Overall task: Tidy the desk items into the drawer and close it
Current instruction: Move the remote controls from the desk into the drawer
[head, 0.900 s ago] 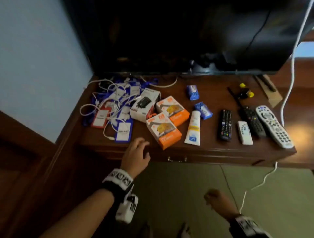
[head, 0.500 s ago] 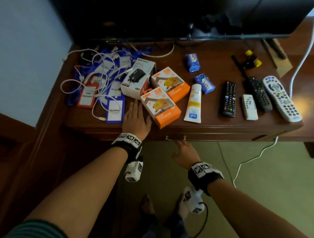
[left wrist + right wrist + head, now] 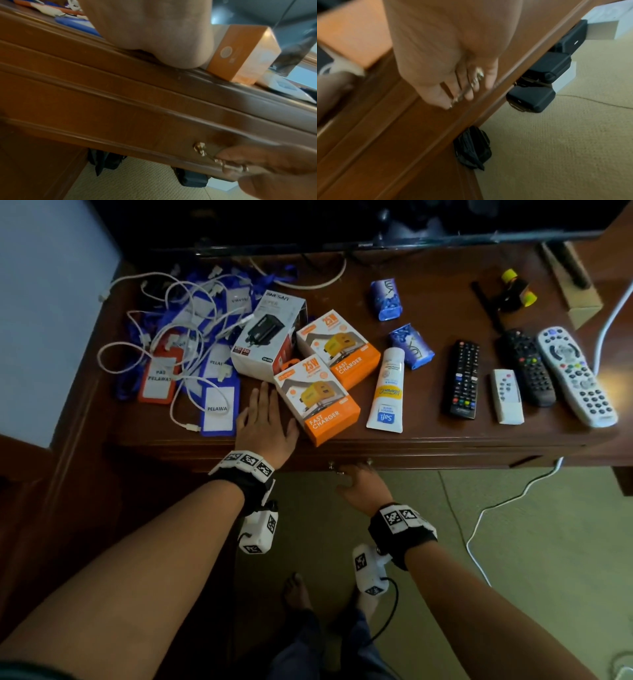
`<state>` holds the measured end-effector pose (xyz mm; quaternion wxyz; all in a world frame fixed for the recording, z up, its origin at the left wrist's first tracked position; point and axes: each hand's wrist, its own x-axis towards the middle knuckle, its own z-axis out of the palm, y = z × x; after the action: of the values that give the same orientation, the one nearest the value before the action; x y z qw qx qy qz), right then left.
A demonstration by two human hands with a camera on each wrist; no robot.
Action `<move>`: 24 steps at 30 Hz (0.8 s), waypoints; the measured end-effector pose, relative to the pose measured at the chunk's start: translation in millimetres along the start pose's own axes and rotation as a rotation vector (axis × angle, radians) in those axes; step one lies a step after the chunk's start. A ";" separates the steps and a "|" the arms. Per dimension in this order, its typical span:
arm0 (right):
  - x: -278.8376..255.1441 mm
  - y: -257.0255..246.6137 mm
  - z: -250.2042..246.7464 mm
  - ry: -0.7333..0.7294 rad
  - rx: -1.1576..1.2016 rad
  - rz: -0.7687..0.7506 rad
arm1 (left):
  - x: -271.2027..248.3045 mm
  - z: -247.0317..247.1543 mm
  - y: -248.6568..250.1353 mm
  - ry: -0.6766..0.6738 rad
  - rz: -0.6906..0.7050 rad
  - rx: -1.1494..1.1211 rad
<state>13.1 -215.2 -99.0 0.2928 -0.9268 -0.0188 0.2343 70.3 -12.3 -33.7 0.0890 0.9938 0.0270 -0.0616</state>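
Observation:
My left hand [image 3: 263, 422] lies flat on the wooden desk top [image 3: 428, 436], touching the near orange charger box [image 3: 317, 398]. My right hand [image 3: 359, 487] reaches under the desk edge, its fingers [image 3: 471, 92] curled round the brass drawer handle [image 3: 477, 75]. The drawer front [image 3: 120, 121] sits flush with the desk. On top lie a second orange box [image 3: 339, 347], a white charger box [image 3: 269, 335], a cream tube [image 3: 387, 392], two blue packets [image 3: 411, 345], several remotes [image 3: 462, 378] and a heap of badge holders with white cables [image 3: 185, 350].
A dark television [image 3: 308, 220] stands along the desk's back edge. A white cable [image 3: 496, 501] trails down to the carpet at the right. Black bags [image 3: 539, 75] lie under the desk. A pale wall [image 3: 51, 302] borders the left side.
My left hand slid onto the desk top and lies flat beside the orange box. My right hand rose from near the floor to the drawer handle and curled round it.

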 end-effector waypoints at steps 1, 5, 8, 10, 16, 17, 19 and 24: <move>-1.6 -1.2 -3.7 -0.030 0.016 0.012 | 0.3 -1.2 0.5 -0.011 -0.004 -0.001; -13.9 -1.7 -8.9 -0.080 0.095 0.079 | 2.4 -7.0 1.9 -0.067 -0.004 0.006; -27.0 -0.3 -9.9 -0.016 0.184 0.101 | 2.9 -6.7 0.4 -0.073 0.005 0.013; -36.7 -0.8 -11.6 -0.011 0.283 0.138 | 3.6 -5.3 0.0 -0.058 0.007 0.012; -53.4 -12.5 -40.3 0.214 0.787 0.360 | 4.9 -4.6 -0.1 -0.081 0.002 0.018; -54.7 -14.6 -46.1 0.305 0.736 0.332 | 5.0 -4.6 0.1 -0.086 0.002 0.017; -55.1 -18.4 -54.4 0.423 0.579 0.220 | 5.1 -5.4 0.5 -0.097 0.001 0.020; -40.9 -12.0 -57.5 0.308 0.014 0.131 | 5.2 -8.2 1.9 -0.098 -0.004 0.020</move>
<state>3.6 -243.0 -33.8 0.2829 -0.9490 0.0882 0.1081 76.6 -12.5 -26.1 0.0804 0.9903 0.0238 -0.1107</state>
